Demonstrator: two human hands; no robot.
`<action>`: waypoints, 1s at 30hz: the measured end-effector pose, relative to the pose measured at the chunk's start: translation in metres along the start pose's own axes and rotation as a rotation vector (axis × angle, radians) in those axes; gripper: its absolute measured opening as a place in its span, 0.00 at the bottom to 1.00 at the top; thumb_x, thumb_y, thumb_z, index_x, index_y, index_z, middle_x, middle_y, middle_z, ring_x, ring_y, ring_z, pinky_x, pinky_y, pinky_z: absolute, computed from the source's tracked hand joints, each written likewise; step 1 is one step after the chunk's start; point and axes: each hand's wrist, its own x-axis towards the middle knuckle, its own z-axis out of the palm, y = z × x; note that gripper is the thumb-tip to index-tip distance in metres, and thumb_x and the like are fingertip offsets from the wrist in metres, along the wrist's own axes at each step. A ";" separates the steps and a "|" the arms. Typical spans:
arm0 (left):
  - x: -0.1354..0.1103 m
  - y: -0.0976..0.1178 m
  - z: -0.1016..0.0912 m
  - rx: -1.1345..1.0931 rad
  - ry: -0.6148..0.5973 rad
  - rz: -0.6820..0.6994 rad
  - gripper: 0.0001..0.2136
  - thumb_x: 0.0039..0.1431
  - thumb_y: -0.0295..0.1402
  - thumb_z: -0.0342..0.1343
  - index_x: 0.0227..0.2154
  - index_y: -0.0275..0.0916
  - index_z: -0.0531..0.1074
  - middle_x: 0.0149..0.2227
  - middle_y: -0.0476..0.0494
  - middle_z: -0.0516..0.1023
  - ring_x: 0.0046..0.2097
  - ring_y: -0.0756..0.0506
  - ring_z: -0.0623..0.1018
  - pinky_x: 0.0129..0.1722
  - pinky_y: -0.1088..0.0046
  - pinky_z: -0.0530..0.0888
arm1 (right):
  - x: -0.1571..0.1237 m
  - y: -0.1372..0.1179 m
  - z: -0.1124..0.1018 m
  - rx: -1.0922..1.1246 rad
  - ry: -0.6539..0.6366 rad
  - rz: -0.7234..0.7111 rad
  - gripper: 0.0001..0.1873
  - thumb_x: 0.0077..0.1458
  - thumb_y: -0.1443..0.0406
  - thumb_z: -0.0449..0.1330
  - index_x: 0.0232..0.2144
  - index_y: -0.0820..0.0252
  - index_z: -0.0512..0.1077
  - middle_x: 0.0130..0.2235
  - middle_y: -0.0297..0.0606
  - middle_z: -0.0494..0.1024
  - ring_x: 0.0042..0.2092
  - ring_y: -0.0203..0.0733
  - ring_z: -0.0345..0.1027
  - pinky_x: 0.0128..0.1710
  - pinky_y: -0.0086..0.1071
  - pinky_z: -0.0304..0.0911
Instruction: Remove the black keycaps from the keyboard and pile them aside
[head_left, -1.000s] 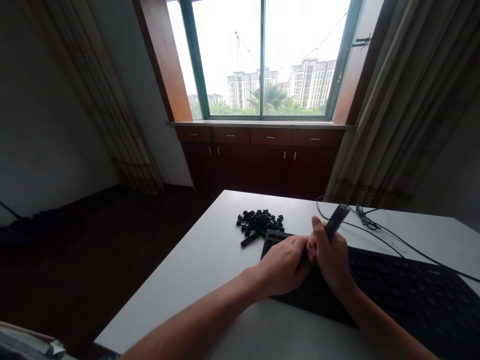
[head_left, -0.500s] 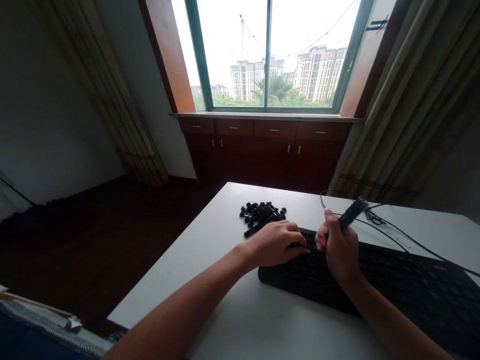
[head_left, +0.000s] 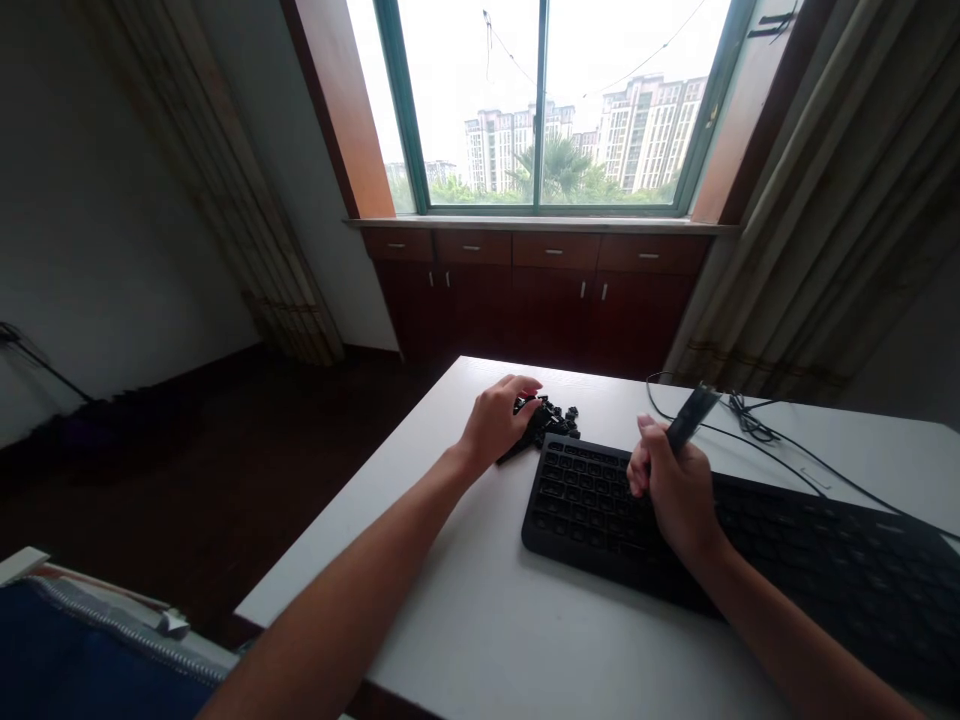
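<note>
A black keyboard [head_left: 787, 550] lies on the white table [head_left: 487, 620]. A pile of loose black keycaps [head_left: 555, 418] sits just beyond its left end. My left hand [head_left: 496, 420] rests over that pile with curled fingers, covering part of it. Whether a keycap is pinched in it is hidden. My right hand [head_left: 675, 495] hovers over the keyboard's left half, closed round a slim dark tool [head_left: 691, 415] that sticks up and to the right.
A black cable [head_left: 780, 445] loops across the table behind the keyboard. Dark wooden cabinets [head_left: 540, 290] stand under the window, with curtains on both sides. A blue fabric item [head_left: 90, 650] lies at the lower left. The table's left edge drops to dark floor.
My left hand left the keyboard's top-left corner and moved forward-left onto the keycap pile. My right hand kept the tool over the keyboard. The view tilted slightly downward.
</note>
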 end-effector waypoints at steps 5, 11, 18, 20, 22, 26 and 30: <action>-0.002 -0.001 0.005 0.005 -0.022 -0.008 0.09 0.64 0.30 0.59 0.46 0.41 0.75 0.43 0.46 0.82 0.44 0.43 0.81 0.48 0.63 0.79 | 0.000 0.000 0.000 0.006 -0.010 0.008 0.26 0.61 0.53 0.61 0.16 0.56 0.62 0.13 0.26 0.62 0.15 0.33 0.59 0.16 0.28 0.55; -0.005 0.007 0.008 -0.022 -0.103 0.038 0.10 0.65 0.29 0.57 0.48 0.42 0.74 0.45 0.46 0.82 0.46 0.45 0.82 0.49 0.66 0.79 | 0.000 -0.003 0.001 0.020 -0.033 0.018 0.26 0.61 0.52 0.61 0.16 0.56 0.61 0.13 0.26 0.61 0.15 0.32 0.58 0.15 0.27 0.55; -0.007 0.022 0.010 0.036 -0.106 0.083 0.07 0.69 0.32 0.53 0.44 0.40 0.75 0.44 0.43 0.80 0.45 0.43 0.80 0.48 0.63 0.77 | 0.000 0.001 0.000 -0.003 -0.052 0.004 0.26 0.61 0.52 0.61 0.16 0.56 0.61 0.13 0.26 0.62 0.15 0.33 0.58 0.15 0.27 0.55; -0.009 0.030 0.011 0.039 -0.133 0.128 0.08 0.70 0.33 0.52 0.44 0.40 0.74 0.45 0.43 0.80 0.46 0.43 0.79 0.49 0.62 0.75 | -0.001 0.002 0.001 -0.040 -0.063 -0.013 0.27 0.62 0.52 0.60 0.16 0.56 0.61 0.13 0.27 0.63 0.15 0.33 0.58 0.16 0.28 0.56; -0.010 0.039 0.011 0.027 -0.181 0.189 0.08 0.70 0.34 0.51 0.45 0.40 0.74 0.45 0.43 0.80 0.47 0.42 0.78 0.51 0.61 0.74 | -0.003 0.003 0.002 -0.130 -0.094 -0.069 0.27 0.64 0.52 0.57 0.15 0.55 0.61 0.13 0.28 0.63 0.15 0.33 0.58 0.17 0.28 0.57; -0.012 0.055 0.006 0.000 -0.329 0.369 0.09 0.70 0.37 0.52 0.45 0.41 0.74 0.47 0.42 0.79 0.50 0.41 0.77 0.54 0.60 0.72 | -0.010 0.000 0.002 -0.366 -0.178 -0.285 0.24 0.63 0.57 0.58 0.16 0.57 0.64 0.15 0.29 0.66 0.19 0.34 0.59 0.24 0.29 0.59; -0.012 0.065 0.000 0.028 -0.506 0.517 0.13 0.69 0.41 0.51 0.49 0.41 0.72 0.53 0.39 0.77 0.56 0.37 0.74 0.58 0.57 0.70 | -0.014 -0.006 0.000 -0.446 -0.209 -0.382 0.17 0.58 0.60 0.61 0.20 0.58 0.69 0.20 0.29 0.69 0.22 0.34 0.59 0.25 0.28 0.57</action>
